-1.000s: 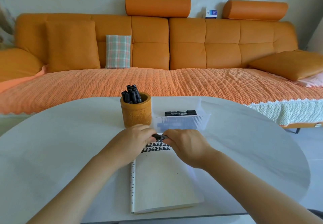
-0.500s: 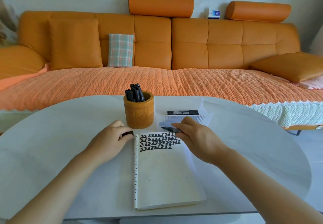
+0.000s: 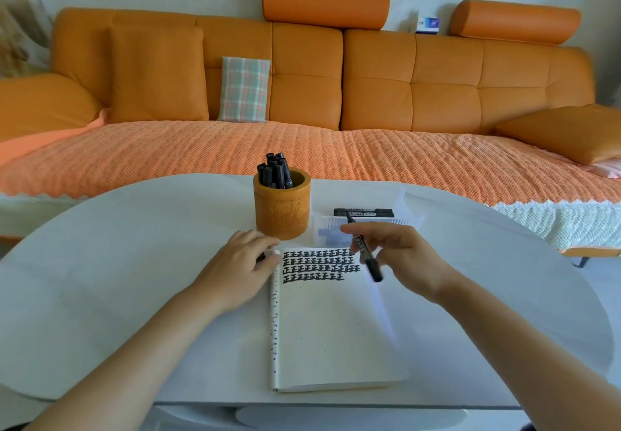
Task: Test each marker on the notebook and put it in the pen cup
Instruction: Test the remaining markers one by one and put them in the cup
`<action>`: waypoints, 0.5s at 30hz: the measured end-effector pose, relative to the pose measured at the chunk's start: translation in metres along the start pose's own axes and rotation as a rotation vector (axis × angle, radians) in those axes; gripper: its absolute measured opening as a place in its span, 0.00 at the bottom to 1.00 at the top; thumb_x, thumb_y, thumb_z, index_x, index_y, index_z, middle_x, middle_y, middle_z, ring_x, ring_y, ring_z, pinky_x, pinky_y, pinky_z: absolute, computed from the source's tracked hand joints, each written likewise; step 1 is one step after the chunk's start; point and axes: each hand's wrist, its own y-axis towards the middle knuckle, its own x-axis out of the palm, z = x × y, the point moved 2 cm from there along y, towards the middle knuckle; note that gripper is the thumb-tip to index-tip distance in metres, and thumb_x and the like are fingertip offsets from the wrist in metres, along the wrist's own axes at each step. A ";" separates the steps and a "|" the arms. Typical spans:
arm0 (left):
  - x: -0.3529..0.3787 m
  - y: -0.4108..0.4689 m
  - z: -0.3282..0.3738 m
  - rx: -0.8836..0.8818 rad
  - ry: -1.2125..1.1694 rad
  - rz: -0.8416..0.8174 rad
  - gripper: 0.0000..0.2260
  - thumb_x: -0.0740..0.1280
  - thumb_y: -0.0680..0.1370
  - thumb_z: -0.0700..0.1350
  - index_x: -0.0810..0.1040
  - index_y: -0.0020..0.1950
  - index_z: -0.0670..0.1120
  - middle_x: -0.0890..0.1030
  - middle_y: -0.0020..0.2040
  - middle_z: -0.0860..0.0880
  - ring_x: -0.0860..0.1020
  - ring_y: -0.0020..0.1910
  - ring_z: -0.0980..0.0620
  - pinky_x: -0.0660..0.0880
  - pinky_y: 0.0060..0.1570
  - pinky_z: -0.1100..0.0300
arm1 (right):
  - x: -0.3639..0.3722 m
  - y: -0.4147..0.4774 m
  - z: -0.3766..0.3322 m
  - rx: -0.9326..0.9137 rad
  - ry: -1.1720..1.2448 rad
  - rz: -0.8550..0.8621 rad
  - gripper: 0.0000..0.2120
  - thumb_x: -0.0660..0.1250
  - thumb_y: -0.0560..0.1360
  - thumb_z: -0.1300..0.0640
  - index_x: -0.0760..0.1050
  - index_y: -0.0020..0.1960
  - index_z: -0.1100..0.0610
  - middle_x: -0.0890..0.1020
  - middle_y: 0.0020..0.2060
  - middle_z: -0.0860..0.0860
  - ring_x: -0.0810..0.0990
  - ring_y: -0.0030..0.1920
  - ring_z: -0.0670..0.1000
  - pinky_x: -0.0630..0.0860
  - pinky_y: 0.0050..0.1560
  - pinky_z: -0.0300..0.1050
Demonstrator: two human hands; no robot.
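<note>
An open notebook (image 3: 331, 330) lies on the white table (image 3: 134, 279), with rows of black marks across its top. My right hand (image 3: 400, 256) holds an uncapped black marker (image 3: 361, 246) above the notebook's top right corner, tip pointing away from me. My left hand (image 3: 237, 267) rests on the table at the notebook's top left corner, fingers closed on a small black marker cap (image 3: 261, 256), mostly hidden. Just behind my left hand stands the orange pen cup (image 3: 281, 210) with several black markers (image 3: 275, 172) in it.
A clear plastic box (image 3: 363, 225) behind the notebook holds more black markers (image 3: 364, 212). An orange sofa (image 3: 302, 94) with cushions runs behind the table. The table's front edge is close below the notebook.
My hands pulled the cap off and moved apart. The left hand went to the notebook's left corner with the cap; the right hand lifted the marker and swung its tip away.
</note>
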 end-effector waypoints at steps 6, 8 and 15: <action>0.010 0.001 0.009 0.049 0.035 -0.143 0.40 0.50 0.68 0.76 0.65 0.73 0.54 0.67 0.68 0.60 0.62 0.68 0.57 0.62 0.68 0.53 | 0.003 0.001 0.000 -0.002 0.099 0.016 0.02 0.69 0.78 0.60 0.79 0.46 0.57 0.73 0.33 0.50 0.71 0.34 0.48 0.73 0.38 0.44; 0.013 0.002 0.010 0.065 0.054 -0.153 0.40 0.52 0.68 0.74 0.63 0.74 0.54 0.67 0.68 0.59 0.61 0.68 0.57 0.61 0.68 0.53 | 0.005 0.004 0.009 0.095 0.207 0.085 0.07 0.64 0.80 0.60 0.80 0.46 0.58 0.71 0.29 0.52 0.70 0.30 0.51 0.72 0.32 0.48; 0.015 0.002 0.010 0.080 0.082 -0.171 0.41 0.54 0.67 0.74 0.61 0.75 0.54 0.65 0.67 0.59 0.60 0.67 0.58 0.62 0.66 0.55 | 0.013 0.002 0.032 0.218 0.161 0.150 0.05 0.67 0.76 0.68 0.78 0.45 0.60 0.83 0.34 0.58 0.81 0.32 0.56 0.68 0.29 0.41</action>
